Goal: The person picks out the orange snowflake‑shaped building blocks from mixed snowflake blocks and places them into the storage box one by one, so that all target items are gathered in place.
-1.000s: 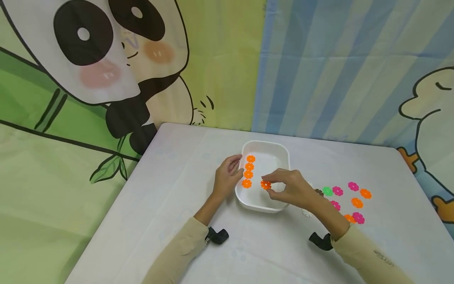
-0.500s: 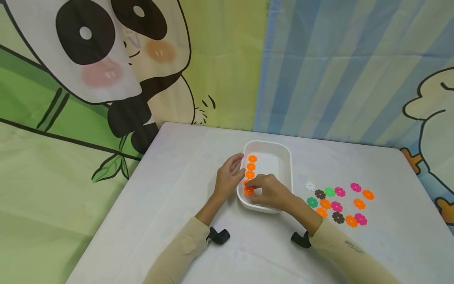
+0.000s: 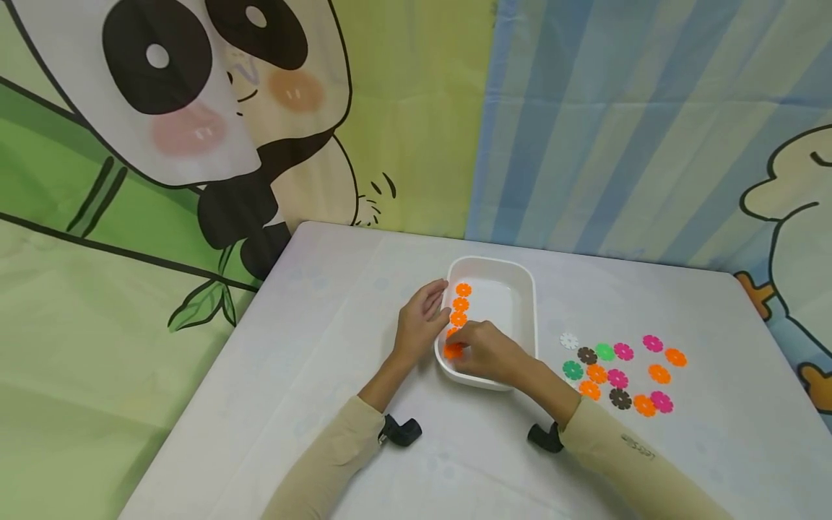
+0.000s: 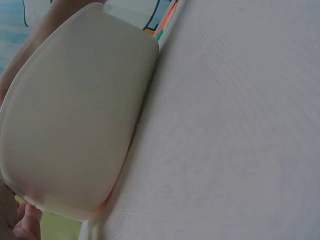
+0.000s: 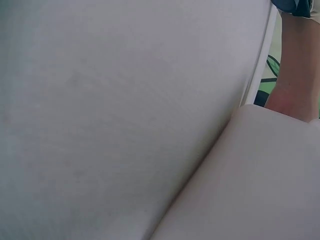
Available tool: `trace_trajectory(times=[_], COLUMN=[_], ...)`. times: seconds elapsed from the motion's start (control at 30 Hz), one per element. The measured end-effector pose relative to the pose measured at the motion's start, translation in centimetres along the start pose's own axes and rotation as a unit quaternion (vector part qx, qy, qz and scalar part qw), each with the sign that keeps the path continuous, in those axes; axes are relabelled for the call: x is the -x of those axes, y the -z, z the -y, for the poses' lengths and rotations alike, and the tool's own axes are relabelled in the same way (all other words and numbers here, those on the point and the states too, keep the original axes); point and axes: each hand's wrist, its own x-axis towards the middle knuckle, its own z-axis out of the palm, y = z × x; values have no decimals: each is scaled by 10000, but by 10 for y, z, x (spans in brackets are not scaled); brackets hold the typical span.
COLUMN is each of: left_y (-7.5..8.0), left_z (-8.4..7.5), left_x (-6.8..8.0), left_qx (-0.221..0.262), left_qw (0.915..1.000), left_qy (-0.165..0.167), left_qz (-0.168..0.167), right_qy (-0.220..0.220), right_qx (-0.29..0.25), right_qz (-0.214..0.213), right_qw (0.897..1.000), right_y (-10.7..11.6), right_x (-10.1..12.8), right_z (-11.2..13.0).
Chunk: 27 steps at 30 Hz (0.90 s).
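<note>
**Orange disc set down at the near end of a row in the white tray**

Right hand [image 3: 490, 354] reaching into the white tray [image 3: 526, 289] from its near side, fingertips pinched on an orange flower-shaped disc [image 3: 453, 352] low against the tray floor by the left wall. Placed there, by the look of it, to lengthen the line: three more orange discs [image 3: 461, 304] lying flat in a straight column along that same wall, edge to edge, with the held one at the near end. Left hand [image 3: 421, 326] resting against the tray's outer left wall, fingers relaxed and gripping nothing, likely to steady the tray against sliding on the white table [image 3: 325, 361].

Held disc: small, flat, bright orange, scalloped round the rim like a flower; centre hidden under the fingertips.

Loose discs [image 3: 617, 372] scattered on the table right of the tray, well apart from it: orange, pink, green, brown, one white. Wrist views showing only the tray's outer wall and the tablecloth.
</note>
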Motion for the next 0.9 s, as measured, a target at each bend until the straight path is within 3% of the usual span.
trace_trajectory(times=[0.27,0.43,0.57,0.73,0.9], left_y=[2,1,2,2,1], left_z=[-25,-24,-27,-26,-13], left_x=[3,3,3,3,1], left_qx=[92,79,148,90,146], left_qw=[9998,9997,9994,9995,9997], left_qy=[-168,-230,-291,-293,-191], left_qz=[43,23,69,49,53], right_qy=[470,387,74,-20,-97], right_qx=[96,-51,-220,-143,-61], right_qz=[124,-9,200,268,244], right_qw=[9988,9992,9995,9995,9996], right_y=[-2,-1,3,4,3], right_x=[-3,-1,3,2,0], right_z=[-2,-4,-4,-5,-6])
